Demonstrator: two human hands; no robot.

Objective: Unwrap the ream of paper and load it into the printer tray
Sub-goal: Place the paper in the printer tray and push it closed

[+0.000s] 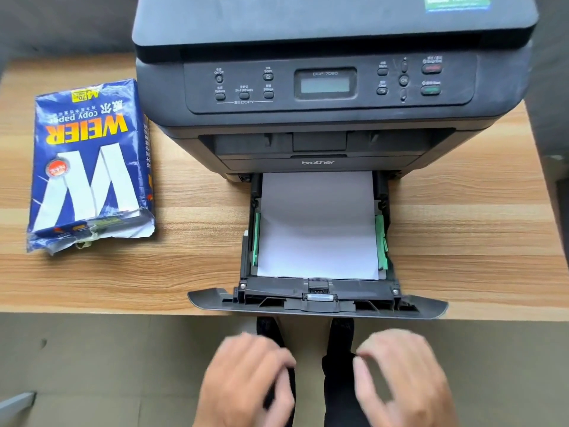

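A dark grey printer point(323, 87) stands on the wooden table. Its paper tray point(317, 300) is pulled out toward me past the table's front edge. A stack of white paper point(317, 223) lies flat in the tray between green guides point(381, 241). The blue ream wrapper point(89, 167), torn open at its near end, lies on the table left of the printer. My left hand point(246, 380) and my right hand point(403, 377) hover below the tray's front, both blurred, fingers loosely curled and apart, holding nothing and touching nothing.
The wooden table point(191, 241) ends just in front of me, with the tray's front lip overhanging it. Below are a beige floor and my dark-socked feet point(338, 340). A grey object point(15, 402) sits at the lower left corner.
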